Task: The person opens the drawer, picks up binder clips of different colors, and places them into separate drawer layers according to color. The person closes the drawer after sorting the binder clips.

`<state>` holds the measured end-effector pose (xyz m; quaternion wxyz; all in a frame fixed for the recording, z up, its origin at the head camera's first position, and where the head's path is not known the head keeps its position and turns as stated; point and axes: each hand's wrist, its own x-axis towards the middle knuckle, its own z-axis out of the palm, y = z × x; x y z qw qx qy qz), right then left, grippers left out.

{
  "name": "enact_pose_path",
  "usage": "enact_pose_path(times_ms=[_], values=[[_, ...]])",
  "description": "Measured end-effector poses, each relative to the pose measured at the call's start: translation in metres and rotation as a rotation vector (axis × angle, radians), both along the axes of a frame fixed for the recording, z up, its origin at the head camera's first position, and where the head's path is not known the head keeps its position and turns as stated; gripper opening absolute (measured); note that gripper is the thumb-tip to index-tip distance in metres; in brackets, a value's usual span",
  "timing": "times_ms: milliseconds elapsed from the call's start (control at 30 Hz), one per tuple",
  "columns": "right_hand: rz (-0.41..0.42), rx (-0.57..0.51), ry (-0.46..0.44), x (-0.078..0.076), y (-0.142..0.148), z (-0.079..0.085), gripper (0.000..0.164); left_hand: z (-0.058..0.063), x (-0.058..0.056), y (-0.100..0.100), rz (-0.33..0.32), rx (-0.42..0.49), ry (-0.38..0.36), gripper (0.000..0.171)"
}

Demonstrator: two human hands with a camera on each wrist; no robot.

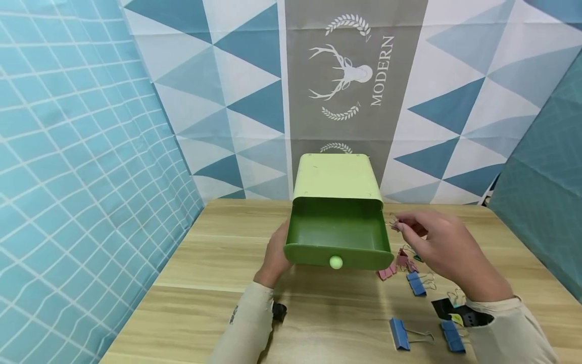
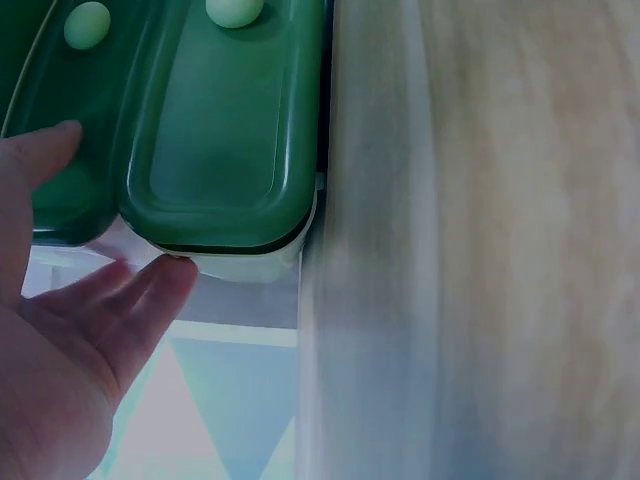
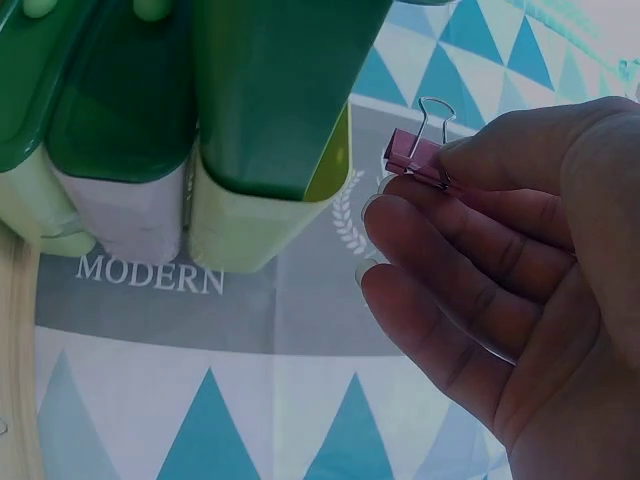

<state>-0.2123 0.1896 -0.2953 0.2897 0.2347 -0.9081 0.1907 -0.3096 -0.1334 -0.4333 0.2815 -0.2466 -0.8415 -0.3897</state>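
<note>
A light-green desktop drawer unit (image 1: 337,174) stands at the back of the table, its dark-green top drawer (image 1: 313,257) pulled out toward me. My left hand (image 1: 276,255) is at the unit's left side. In the left wrist view its fingers reach along the side, with fingertips right at the edge of a closed lower drawer (image 2: 225,130). Between thumb and forefinger, my right hand (image 1: 447,247) pinches a small pink binder clip (image 3: 415,152) with wire handles. That clip is held just right of the open drawer, near its side wall.
More binder clips lie on the wooden table (image 1: 218,253) at the right: pink ones (image 1: 402,258) by the drawer's right corner, and several blue ones, including a larger one (image 1: 400,333) nearer me. A patterned cloth (image 1: 254,101) hangs behind the unit.
</note>
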Motion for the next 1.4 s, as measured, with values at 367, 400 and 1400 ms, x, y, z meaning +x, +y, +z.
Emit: enact_pose_path(times_ms=[367, 400, 1400], values=[[0.032, 0.025, -0.021, -0.007, -0.016, 0.008, 0.015, 0.005, -0.001, -0.002, -0.001, 0.013, 0.092, 0.029], [0.034, 0.027, -0.025, -0.007, -0.017, 0.009, 0.015, 0.005, -0.001, -0.002, -0.005, 0.015, 0.087, 0.029], [0.104, 0.248, -0.155, -0.035, -0.044, 0.011, 0.012, 0.015, 0.000, -0.009, -0.015, -0.002, -0.053, 0.044]])
